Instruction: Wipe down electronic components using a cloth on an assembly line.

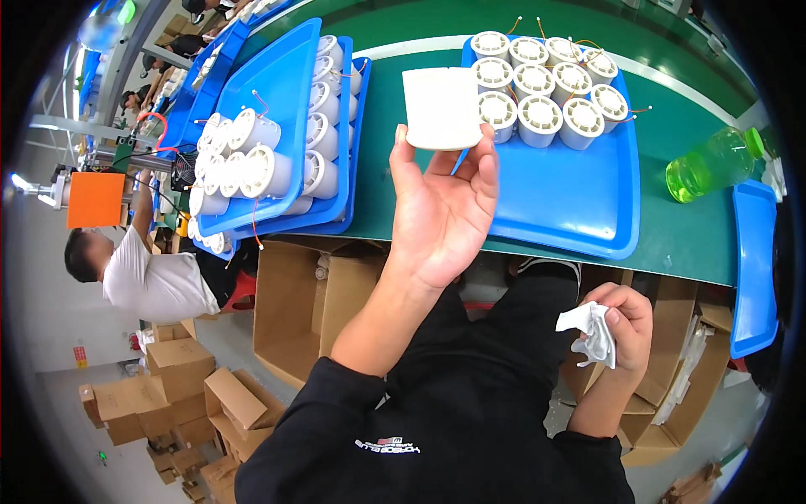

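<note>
Raised over the table edge, my left hand (443, 202) grips a smooth white plastic housing (442, 105) by its lower end, fingers and thumb on either side. A thin blue piece (459, 161) shows just under it; whether it is attached I cannot tell. Lower down at the right, above my lap, my right hand (623, 323) is closed on a crumpled white cloth (595, 334). A blue tray (571, 214) lies behind my left hand, with several round white fan-like units (539, 118) with vented tops and thin wires standing at its far end.
Stacked blue trays (290, 92) with more white units (264, 172) stand on the left. A green bottle (714, 165) and another blue tray (753, 269) are at the right. Open cardboard boxes (290, 302) sit below the green table (382, 185). A person in white (159, 281) sits farther left.
</note>
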Available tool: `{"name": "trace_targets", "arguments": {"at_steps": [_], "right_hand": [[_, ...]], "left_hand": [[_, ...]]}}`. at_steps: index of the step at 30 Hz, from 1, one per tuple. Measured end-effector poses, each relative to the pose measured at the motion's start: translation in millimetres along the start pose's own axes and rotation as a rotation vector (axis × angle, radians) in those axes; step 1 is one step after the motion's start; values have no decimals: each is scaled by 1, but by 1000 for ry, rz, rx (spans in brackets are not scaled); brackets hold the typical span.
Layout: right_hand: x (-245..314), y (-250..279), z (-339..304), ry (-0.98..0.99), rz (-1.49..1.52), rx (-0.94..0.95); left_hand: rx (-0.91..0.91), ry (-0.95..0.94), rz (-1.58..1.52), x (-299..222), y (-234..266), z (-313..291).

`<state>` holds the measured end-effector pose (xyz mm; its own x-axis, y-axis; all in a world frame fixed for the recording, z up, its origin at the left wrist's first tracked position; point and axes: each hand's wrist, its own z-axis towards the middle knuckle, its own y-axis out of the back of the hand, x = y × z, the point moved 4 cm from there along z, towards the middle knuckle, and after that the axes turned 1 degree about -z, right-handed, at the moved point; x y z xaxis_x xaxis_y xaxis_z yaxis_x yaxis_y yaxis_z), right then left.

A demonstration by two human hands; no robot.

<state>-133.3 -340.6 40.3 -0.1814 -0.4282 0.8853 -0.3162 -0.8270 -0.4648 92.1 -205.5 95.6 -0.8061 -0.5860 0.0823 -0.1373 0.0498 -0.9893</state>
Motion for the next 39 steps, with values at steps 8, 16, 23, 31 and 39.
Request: {"name": "trace_targets", "arguments": {"at_steps": [8, 16, 23, 31, 39], "right_hand": [[-3, 1, 0, -15, 32, -9], [-1, 9, -7, 1, 27, -13], [4, 21, -16, 17, 19, -83], [1, 45, -37, 6, 127, -129], [-1, 49, -56, 14, 132, -124]], "left_hand": [[106, 139, -63, 6, -5, -2], [383, 358, -83, 26, -10, -3], [335, 300, 126, 39, -11, 14], [926, -517, 2361, 82, -63, 62], [1106, -376, 2788, 116, -48, 141]]}}
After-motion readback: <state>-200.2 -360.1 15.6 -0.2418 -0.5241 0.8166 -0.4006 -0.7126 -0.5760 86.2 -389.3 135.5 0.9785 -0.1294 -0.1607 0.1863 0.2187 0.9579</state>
